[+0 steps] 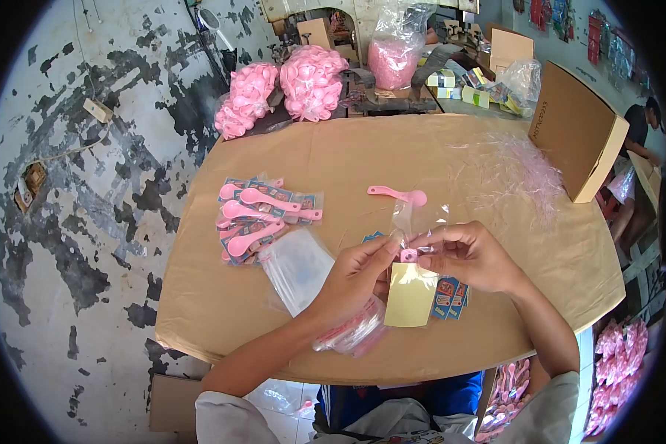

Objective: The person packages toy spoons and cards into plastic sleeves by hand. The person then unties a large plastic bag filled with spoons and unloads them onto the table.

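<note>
Both my hands pinch the upper part of a clear plastic bag (438,216) over the table. A pale yellow card (410,300) shows inside it, and the end of a pink scoop handle (408,255) sits above the card. My left hand (354,275) is closed at the bag's left edge, my right hand (472,255) at its right edge. Beneath them lie blue printed cards (449,297), partly covered. A loose pink scoop (398,194) rests just beyond my hands. By my left forearm is a stack of clear empty bags (297,268).
Packed pink scoops (253,214) are piled on the table's left. At the right stands an open cardboard box (577,129) near scattered clear plastic (522,174). Bulging bags of pink items (314,81) line the far edge. Another person (638,129) sits at far right.
</note>
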Available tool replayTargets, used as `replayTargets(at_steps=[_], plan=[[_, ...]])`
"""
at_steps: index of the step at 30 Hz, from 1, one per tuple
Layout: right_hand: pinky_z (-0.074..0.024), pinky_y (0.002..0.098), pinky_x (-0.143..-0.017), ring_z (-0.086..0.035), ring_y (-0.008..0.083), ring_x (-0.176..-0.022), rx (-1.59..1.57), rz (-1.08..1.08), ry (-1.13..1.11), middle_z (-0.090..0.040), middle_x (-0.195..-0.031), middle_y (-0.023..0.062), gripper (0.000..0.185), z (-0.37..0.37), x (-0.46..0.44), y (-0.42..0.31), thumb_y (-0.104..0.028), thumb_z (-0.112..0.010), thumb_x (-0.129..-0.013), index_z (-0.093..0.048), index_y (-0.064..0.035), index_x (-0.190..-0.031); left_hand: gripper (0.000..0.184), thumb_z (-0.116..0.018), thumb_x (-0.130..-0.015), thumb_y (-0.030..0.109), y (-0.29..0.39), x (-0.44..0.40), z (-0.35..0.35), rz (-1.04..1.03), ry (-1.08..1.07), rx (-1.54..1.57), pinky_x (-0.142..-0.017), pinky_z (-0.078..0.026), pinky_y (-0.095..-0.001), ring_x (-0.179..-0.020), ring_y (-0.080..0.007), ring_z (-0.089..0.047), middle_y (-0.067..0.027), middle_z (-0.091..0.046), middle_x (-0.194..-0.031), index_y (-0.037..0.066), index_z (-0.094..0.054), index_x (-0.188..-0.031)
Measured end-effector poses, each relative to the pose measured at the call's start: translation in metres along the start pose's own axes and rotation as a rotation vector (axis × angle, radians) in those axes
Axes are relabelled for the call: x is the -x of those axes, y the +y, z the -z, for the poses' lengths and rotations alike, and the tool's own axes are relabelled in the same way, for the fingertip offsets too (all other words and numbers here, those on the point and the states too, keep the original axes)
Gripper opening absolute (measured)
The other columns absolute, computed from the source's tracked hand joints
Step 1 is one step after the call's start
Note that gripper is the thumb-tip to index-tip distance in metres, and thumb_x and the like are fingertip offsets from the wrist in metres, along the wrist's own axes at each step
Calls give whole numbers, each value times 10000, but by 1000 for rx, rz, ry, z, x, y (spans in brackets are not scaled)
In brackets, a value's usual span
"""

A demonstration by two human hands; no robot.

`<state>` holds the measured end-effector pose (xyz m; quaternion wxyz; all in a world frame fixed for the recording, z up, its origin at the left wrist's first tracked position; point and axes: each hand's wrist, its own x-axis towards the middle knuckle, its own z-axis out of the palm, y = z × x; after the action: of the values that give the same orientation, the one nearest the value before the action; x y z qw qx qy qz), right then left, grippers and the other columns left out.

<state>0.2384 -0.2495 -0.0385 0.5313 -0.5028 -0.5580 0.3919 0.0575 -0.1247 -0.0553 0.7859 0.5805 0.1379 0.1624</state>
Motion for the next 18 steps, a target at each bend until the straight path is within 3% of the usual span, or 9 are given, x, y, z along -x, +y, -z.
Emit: replayTargets(at_steps=[7,13,18], plan=[[-538,244,-762,-651,82,-903,82,-67,190,-726,-975,67,225,6,7,7,-47,-639,-947,-686,14,-1158,271,-533,-1023,173,8,-1,4,-88,-6,-132,-692,-553,-257,-863,-100,-669,-53,-692,-1000,24,-588,-1243],[-534,286,-726,-661,159,-775,307,343,128,-735,-896,85,271,16,8,15,83,-646,-832,-751,-42,-1049,177,-525,-1012,104,3,-1,9,-191,-92,-264,-837,-527,-282,-1008,-125,-639,-62,-677,-1070,37,-632,-1135],[-524,327,-730,-629,211,-769,478,542,73,-732,-830,67,310,27,4,17,93,-667,-715,-780,-87,-942,196,-485,-968,-32,5,-2,15,-263,-152,-457,-903,-494,-281,-1071,-154,-628,-74,-674,-1081,6,-644,-1076]])
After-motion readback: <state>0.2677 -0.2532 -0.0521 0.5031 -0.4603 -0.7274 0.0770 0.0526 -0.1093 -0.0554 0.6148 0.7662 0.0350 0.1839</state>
